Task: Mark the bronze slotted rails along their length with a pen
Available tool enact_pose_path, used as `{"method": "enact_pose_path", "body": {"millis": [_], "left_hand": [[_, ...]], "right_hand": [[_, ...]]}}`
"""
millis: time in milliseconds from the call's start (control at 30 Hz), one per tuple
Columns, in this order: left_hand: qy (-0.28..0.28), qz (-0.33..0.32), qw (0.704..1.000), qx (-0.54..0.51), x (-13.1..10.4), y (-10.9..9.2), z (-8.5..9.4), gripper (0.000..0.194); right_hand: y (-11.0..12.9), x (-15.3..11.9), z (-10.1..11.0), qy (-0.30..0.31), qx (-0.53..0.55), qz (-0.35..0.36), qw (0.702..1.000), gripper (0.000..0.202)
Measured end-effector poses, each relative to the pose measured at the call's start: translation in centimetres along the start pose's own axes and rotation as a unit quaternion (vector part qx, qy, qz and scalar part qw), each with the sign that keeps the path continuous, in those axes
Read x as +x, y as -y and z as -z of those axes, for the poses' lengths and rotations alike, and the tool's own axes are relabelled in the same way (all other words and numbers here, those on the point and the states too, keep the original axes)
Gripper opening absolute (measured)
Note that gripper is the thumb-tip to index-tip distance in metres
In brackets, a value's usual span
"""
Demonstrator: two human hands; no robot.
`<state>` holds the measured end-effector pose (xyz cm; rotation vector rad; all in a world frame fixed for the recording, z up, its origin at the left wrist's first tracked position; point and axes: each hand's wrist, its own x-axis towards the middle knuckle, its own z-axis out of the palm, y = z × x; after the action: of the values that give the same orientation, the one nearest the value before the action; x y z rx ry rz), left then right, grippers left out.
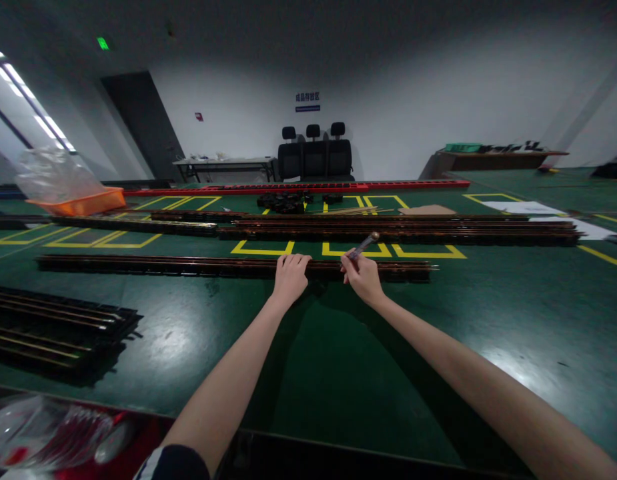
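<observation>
A long dark strip with thin copper-coloured rods along it lies crosswise on the green table. My left hand is closed over its near edge around the middle, fingers resting on top and thumb hidden. Just to the right, my right hand grips a pen, its upper end slanting up and away to the right. The pen's lower end is hidden by the fingers, at the strip, so I cannot tell whether it touches.
Behind lie more bundled strips, black parts and white paper sheets. An orange tray with a plastic bag stands at left. Nearer left are more dark strips. Bagged items sit below the table's front edge.
</observation>
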<state>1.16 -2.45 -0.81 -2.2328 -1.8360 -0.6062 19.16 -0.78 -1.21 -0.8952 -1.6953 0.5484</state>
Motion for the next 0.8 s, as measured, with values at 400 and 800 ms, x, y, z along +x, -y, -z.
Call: {"method": "enact_pose_path", "body": {"millis": [400,800], "left_hand": [[0.017,0.011,0.999,-0.032,0.11,0.15,0.30,0.039],[-0.011,-0.015,1.000,0.014,0.05,0.28,-0.24,0.043]], "right_hand": [[0.01,0.00,0.04,-0.001,-0.002,-0.005,1.000,0.044],[0.16,0.02,0.06,0.001,-0.019,-0.002,1.000,0.045]]}}
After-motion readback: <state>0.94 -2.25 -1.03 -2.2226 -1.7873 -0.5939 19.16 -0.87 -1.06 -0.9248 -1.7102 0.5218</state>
